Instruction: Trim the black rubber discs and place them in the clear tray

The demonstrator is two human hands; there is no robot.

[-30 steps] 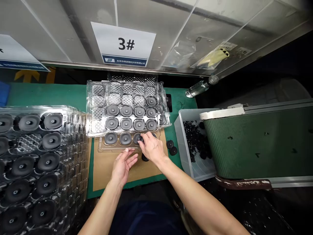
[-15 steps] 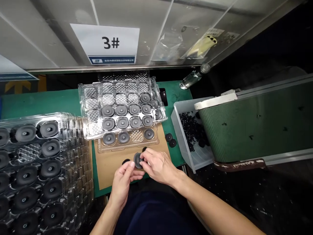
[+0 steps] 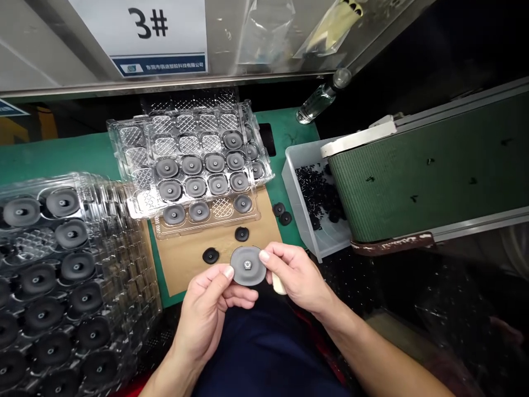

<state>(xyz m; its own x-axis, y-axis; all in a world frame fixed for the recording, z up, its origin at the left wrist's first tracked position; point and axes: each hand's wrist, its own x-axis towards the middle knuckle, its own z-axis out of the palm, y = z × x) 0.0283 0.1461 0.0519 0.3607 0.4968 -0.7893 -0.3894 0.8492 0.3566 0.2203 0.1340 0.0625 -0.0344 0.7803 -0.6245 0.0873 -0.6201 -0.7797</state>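
A dark grey round disc with a small raised hub (image 3: 248,266) is held up in front of me, its hub side facing me. My left hand (image 3: 210,300) pinches its left edge between thumb and fingers. On the right edge, my right hand (image 3: 295,275) grips with thumb and finger. Below the right fingers a small cream-coloured piece (image 3: 279,285) shows; I cannot tell whether it is a finger cover or something held. Two similar discs lie on the brown cardboard (image 3: 185,270), one black disc (image 3: 211,255) to the left and another disc (image 3: 242,234) behind.
Clear plastic trays (image 3: 142,177) with discs in several pockets lie beyond the cardboard. A tall tray stack (image 3: 119,242) stands left. Two loose discs (image 3: 285,218) lie on the green table (image 3: 270,193). Right are a bin (image 3: 303,223) of black pieces, a conveyor belt (image 3: 446,182) and a bottle (image 3: 318,102).
The disc has turned from a tilt to face me, and my right fingers have shifted from its hub to its right edge. The view has tipped downward, uncovering the loose discs on the cardboard.
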